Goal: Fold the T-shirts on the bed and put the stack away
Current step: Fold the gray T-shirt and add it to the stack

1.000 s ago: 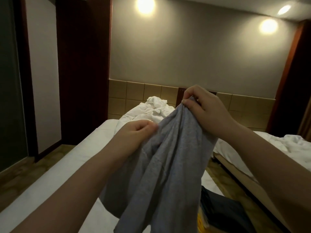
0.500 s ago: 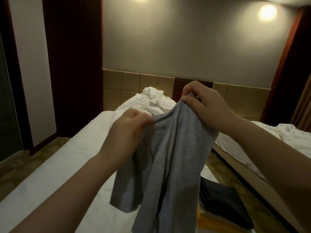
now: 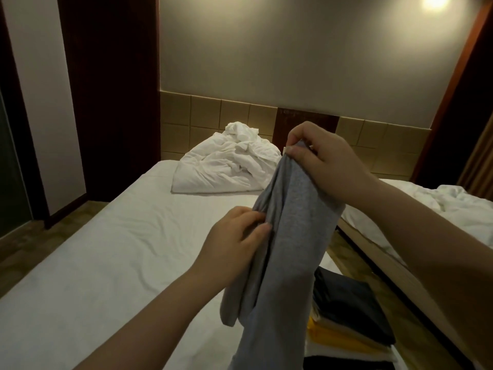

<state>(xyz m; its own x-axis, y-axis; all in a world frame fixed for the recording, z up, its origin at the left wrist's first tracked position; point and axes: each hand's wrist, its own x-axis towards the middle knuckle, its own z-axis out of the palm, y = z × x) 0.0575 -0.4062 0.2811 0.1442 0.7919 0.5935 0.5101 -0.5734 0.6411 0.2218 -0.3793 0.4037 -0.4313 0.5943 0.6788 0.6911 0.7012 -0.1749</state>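
White bed [image 3: 106,249] below, folded stack [image 3: 352,319] at right edge; grey T-shirt [image 3: 288,236] hanging, pinched by right hand [image 3: 320,161] up top, left hand [image 3: 234,244] lower.

Both forearms were bare, with no sleeve visible up to the frame edge. The left hand [image 3: 234,241] and right hand [image 3: 324,161] carried no gloves, rings, watch or wristband. Fingernails were short and unpainted.

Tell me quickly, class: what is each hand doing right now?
Left hand: closed, pinching the grey T-shirt partway down its edge.
Right hand: closed, holding the same shirt up by its top.
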